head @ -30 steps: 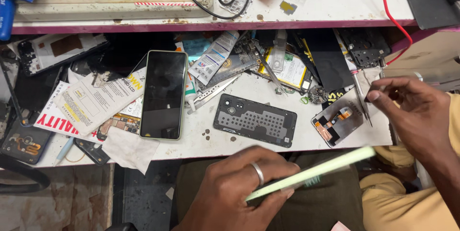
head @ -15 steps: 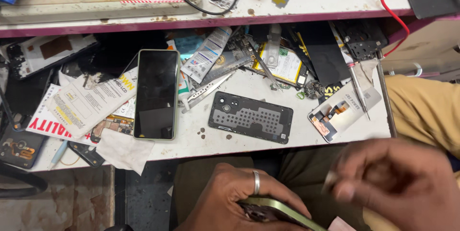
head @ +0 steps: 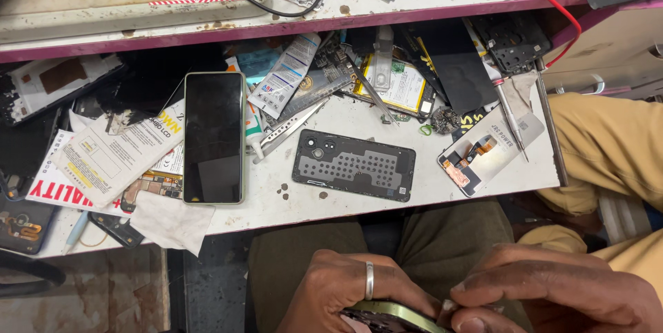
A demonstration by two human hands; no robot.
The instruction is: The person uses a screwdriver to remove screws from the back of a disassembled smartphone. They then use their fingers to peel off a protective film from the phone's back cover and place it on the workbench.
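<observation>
A: Head view, low edge: your left hand (head: 345, 288), ring on one finger, has its grip closed around a green-rimmed phone frame (head: 387, 314) held over your lap, below the desk's (head: 359, 115) front edge.

B: And your right hand (head: 552, 291)?

A: Fingertips pinch at that frame's right end; grip narrow, in contact.

B: On the desk?

A: Dark phone (head: 214, 136) toward the left, black back cover (head: 353, 165) mid-front, tweezers (head: 511, 115) near the right edge.

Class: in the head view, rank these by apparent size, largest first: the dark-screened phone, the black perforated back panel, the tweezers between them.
1. Dark-screened phone and black perforated back panel: too alike to separate.
2. Tweezers, clearly the smallest.
</observation>
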